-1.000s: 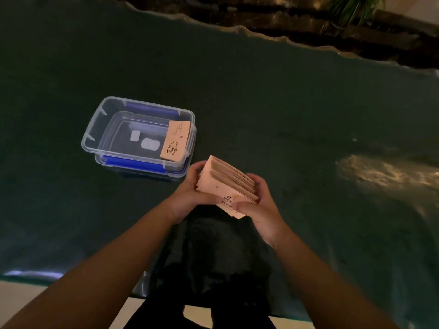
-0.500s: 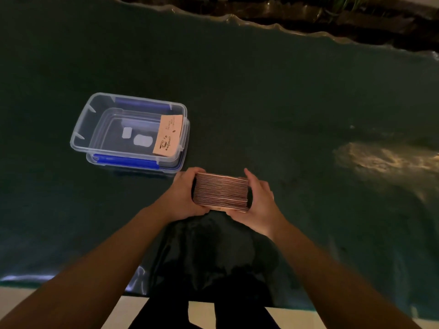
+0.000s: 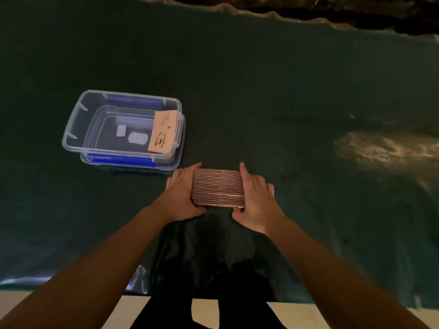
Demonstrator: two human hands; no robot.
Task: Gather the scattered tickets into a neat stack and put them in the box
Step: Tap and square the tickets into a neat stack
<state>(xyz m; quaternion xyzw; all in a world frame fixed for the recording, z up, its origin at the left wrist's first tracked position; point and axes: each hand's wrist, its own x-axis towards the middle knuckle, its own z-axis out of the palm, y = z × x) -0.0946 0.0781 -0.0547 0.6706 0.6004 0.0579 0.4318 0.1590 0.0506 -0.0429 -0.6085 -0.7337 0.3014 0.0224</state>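
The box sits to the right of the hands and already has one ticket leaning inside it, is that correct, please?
Not quite: the head view shows the box to the left of the hands, beyond the left hand. One ticket does lean inside it.

stack of tickets (image 3: 218, 188): pinkish-tan card, the edges facing up showing as fine dark and pale stripes.
single ticket (image 3: 163, 132): peach, with small dark print and a drawn cup, lying against the right wall of the box.
box (image 3: 73, 129): clear, colourless plastic, with blue bars along its near and far sides and two whitish patches on its floor.
desk covering (image 3: 261, 91): dark green, plain, with a pale yellowish glare patch at the right.
floor strip (image 3: 204, 313): cream, at the near edge.
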